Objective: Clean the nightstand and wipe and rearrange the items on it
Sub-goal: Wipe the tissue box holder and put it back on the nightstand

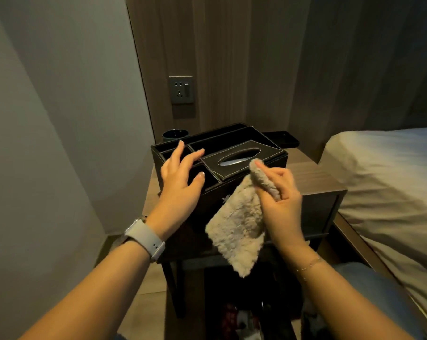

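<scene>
On the wood-grain nightstand [313,173], a black leather-look organiser box with white stitching [232,153] sits toward the front-left corner, its near wall close to the front edge; it combines a tissue compartment with an oval slot and several open-topped compartments. The left hand [180,177] rests spread over the box's left compartments, fingers loose and extended, thumb at the rim of the near compartment, not clenched on anything. The right hand [278,192] is pinched around one corner of a beige fluffy cleaning cloth [237,231], which wraps over the fingers near the tissue slot while the rest hangs free below the front edge. Behind the box, near the back-left corner, stands a dark round ashtray-like dish [175,135]; a flat black rectangular object [281,138] lies at the back edge to the right, too dim to identify. The main hazard, as I judge it, is the box sliding forward off the front edge if wiping pressure pushes it while the left hand only rests on it. The trailing cloth could also snag a box corner and drag it, and shifting the box backward could nudge the dish, which looks close behind it.
</scene>
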The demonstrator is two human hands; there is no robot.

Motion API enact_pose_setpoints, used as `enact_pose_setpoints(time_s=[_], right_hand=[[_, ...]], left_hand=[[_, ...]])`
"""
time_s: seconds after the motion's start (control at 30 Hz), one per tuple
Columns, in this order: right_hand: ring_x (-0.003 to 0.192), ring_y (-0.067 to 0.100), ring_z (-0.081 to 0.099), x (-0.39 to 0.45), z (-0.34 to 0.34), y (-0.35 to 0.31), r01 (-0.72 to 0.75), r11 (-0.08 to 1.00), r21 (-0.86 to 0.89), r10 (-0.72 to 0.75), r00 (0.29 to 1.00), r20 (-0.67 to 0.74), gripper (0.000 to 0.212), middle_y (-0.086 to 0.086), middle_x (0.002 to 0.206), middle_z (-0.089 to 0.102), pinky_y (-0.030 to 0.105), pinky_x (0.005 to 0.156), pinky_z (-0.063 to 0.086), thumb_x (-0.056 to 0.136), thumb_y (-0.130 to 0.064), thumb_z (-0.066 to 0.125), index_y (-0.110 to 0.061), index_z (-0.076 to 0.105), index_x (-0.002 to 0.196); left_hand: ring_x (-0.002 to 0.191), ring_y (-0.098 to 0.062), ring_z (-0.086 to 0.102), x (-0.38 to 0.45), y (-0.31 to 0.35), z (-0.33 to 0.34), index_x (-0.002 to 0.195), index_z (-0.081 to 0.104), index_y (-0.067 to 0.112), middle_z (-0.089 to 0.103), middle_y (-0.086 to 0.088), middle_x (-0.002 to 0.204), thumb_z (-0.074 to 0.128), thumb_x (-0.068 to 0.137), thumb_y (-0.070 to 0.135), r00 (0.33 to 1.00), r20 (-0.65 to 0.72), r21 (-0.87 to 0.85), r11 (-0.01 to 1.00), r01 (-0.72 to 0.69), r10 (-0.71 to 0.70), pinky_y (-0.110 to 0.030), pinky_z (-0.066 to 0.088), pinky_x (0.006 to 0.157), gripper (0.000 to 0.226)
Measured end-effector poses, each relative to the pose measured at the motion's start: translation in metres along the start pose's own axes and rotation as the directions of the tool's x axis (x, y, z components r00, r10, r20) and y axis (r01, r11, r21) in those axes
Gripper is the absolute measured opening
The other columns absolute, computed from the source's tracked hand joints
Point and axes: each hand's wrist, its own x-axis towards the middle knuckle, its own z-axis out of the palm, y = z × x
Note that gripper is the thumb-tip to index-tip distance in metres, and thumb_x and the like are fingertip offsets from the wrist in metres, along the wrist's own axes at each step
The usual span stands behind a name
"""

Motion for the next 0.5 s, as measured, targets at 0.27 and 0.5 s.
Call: enact_pose_setpoints(time_s=[0.27, 0.5], right_hand=[[0.110, 0.011, 0.049, 0.017, 0.040, 0.042, -0.253, 0.964, -0.084, 0.195, 0.884, -0.426, 0.051, -0.004, 0.124, 0.038, 0.030, 0.097, 0.047, 0.096, -0.009, 0.047, -0.022, 0.037, 0.145], [0.112, 0.018, 0.048, -0.092, 0.099, 0.056, 0.125, 0.965, -0.231, -0.144, 0.987, -0.067, 0.075, -0.002, 0.125, 0.036, 0.029, 0.099, 0.044, 0.083, 0.012, 0.050, -0.023, 0.032, 0.147]], left_hand=[[0.146, -0.015, 0.004, 0.007, -0.012, 0.026, 0.150, 0.006, 0.039, 0.002, 0.012, 0.159, 0.035, 0.101, 0.036, 0.852, -0.158, -0.595, 0.736, 0.321, -0.499, -0.044, 0.010, 0.116, 0.057], [0.147, -0.017, 0.003, 0.013, -0.020, 0.027, 0.150, 0.003, 0.041, 0.001, 0.012, 0.159, 0.034, 0.100, 0.038, 0.855, -0.175, -0.548, 0.770, 0.328, -0.488, -0.045, 0.009, 0.117, 0.059]])
